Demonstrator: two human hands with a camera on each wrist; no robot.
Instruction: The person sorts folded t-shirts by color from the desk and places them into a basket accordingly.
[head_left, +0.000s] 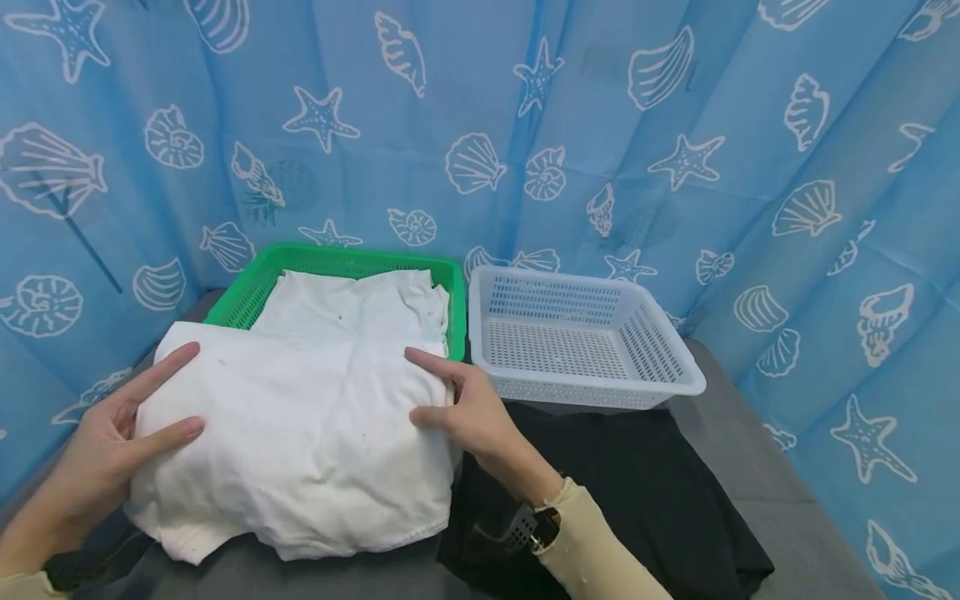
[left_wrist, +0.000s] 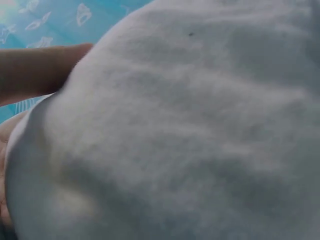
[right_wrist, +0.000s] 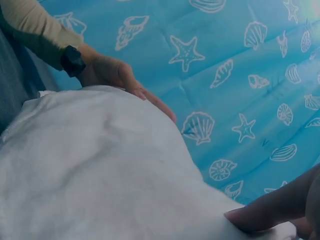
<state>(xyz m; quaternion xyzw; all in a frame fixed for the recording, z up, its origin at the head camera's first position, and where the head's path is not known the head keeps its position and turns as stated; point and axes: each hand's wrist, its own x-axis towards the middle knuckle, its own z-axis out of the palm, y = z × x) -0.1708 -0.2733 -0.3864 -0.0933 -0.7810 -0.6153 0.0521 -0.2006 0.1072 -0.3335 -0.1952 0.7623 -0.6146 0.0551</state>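
A folded white garment [head_left: 300, 433] lies on the table in front of me, its far edge overlapping the green basket [head_left: 247, 292]. My left hand [head_left: 123, 417] rests on its left side with straight fingers. My right hand [head_left: 457, 400] presses its right edge, forefinger and thumb stretched out on the cloth. In the left wrist view the white cloth [left_wrist: 190, 135] fills the frame, with a finger [left_wrist: 40, 70] along its top left. The right wrist view shows the white cloth [right_wrist: 95, 170], the left hand [right_wrist: 120, 77] on its far side and a right fingertip [right_wrist: 260, 212] on it.
More white cloth [head_left: 352, 304] lies inside the green basket. A white basket [head_left: 577, 342] with nothing in it stands to its right. A black garment [head_left: 622, 492] is spread under my right forearm. Blue seashell curtains [head_left: 525, 125] close in the table on all sides.
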